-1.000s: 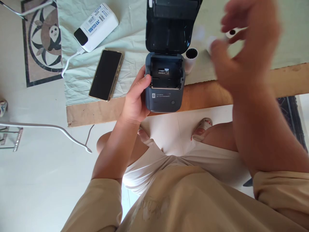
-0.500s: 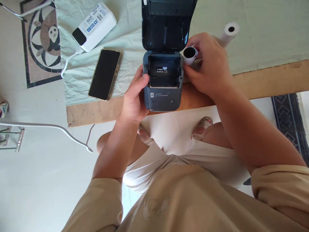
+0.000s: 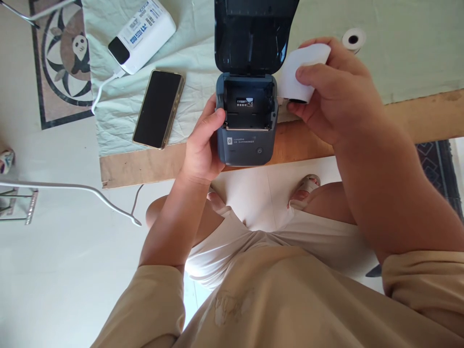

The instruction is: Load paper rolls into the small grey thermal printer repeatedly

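Note:
A dark blue label printer (image 3: 248,142) stands at the table's front edge with its black lid (image 3: 253,38) raised. Its paper bay shows no roll inside, only a small printed sticker. My left hand (image 3: 205,145) grips the printer's left side, thumb on the upper rim. Just right of the printer, my right hand (image 3: 337,92) pinches a white paper roll (image 3: 290,79) with a loose end of paper curling up under the thumb. The roll's dark core opening faces down toward me. Some of its fingers are hidden behind the paper.
A second white paper roll (image 3: 354,39) stands behind my right hand. To the left lie a phone (image 3: 158,108) and a white power bank (image 3: 145,36) with a cable (image 3: 103,92). Green cloth (image 3: 406,48) covers the table, whose wooden edge (image 3: 145,166) shows in front.
My right hand has lifted the paper roll from beside the printer, moved right and tilted it, so its paper side now shows. My left hand stays on the printer.

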Demonstrator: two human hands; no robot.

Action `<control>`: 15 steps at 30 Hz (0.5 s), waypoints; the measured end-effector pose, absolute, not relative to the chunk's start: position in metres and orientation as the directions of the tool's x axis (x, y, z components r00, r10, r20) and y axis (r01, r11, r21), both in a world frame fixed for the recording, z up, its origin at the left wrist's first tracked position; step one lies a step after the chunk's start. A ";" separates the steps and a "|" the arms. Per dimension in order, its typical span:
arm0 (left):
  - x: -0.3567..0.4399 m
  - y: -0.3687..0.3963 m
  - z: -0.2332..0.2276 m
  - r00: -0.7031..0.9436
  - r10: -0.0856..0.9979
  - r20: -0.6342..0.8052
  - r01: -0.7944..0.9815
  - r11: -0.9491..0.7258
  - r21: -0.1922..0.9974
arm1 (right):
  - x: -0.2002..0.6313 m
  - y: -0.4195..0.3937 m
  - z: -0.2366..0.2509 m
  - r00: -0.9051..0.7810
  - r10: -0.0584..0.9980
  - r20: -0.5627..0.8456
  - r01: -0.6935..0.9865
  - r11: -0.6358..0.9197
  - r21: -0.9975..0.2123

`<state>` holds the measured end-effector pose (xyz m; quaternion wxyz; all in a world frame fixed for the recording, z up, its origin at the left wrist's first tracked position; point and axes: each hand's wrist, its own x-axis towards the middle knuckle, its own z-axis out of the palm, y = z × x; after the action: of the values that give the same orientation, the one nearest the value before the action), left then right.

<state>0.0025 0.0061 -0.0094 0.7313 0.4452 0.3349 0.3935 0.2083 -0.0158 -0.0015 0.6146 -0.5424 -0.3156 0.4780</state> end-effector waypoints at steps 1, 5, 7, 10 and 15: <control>0.002 0.007 -0.011 0.473 0.872 -0.126 -0.287 0.288 0.914 | 0.208 -0.016 -0.002 0.333 0.933 -0.139 -0.257 -0.052 -0.965; 0.001 0.011 -0.017 0.511 0.856 -0.074 -0.326 0.273 0.905 | 0.212 -0.014 0.000 0.299 0.923 -0.241 -0.372 -0.120 -0.921; 0.000 0.011 -0.018 0.527 0.848 -0.060 -0.334 0.272 0.902 | 0.214 -0.013 0.002 0.264 0.925 -0.272 -0.463 -0.126 -0.877; -0.001 0.012 -0.019 0.533 0.844 -0.050 -0.348 0.273 0.897 | 0.216 -0.011 0.002 0.343 0.916 -0.210 -0.473 -0.025 -0.881; -0.002 0.015 -0.021 0.525 0.849 -0.061 -0.318 0.262 0.911 | 0.230 -0.002 -0.018 0.272 0.957 -0.100 -0.352 0.003 -0.936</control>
<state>-0.0017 0.0148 -0.0209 0.7407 0.4625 0.2872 0.3937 0.2302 -0.0019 -0.0184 0.6351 -0.4826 -0.3132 0.5154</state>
